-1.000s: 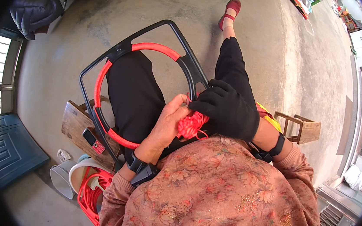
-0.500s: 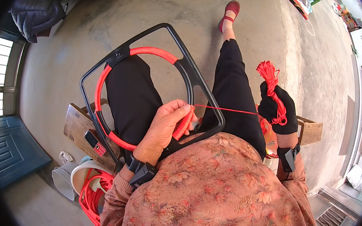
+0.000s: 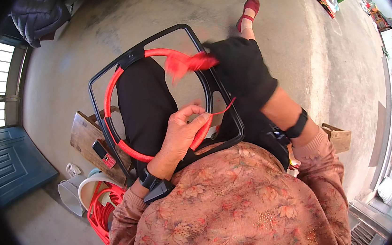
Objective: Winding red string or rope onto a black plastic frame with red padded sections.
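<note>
Across my lap lies a black frame (image 3: 142, 51) with a round inner ring, whose ring is wrapped in red cord (image 3: 112, 92) over several stretches. My bare left hand (image 3: 182, 130) pinches the ring's lower right part, thumb and forefinger at the end of a red wrapped stretch (image 3: 201, 134). A thin red strand runs from there toward my right hand (image 3: 243, 70), which wears a black glove. That hand is closed on a bundle of red cord (image 3: 202, 61), blurred by motion, over the frame's upper right side. The glove hides part of the frame.
To the left stand a wooden bench (image 3: 86, 135) with a red and black phone (image 3: 104, 154) on it, a pale bucket (image 3: 71, 199) and a red container (image 3: 100, 227) holding red coils. A wooden stool (image 3: 338, 138) is at the right. A blue door panel (image 3: 18, 161) stands far left.
My right hand has swung left and up with the cord bundle, from beside my right knee to over the frame. The strand has gone from taut to slack. My left hand keeps its pinch.
</note>
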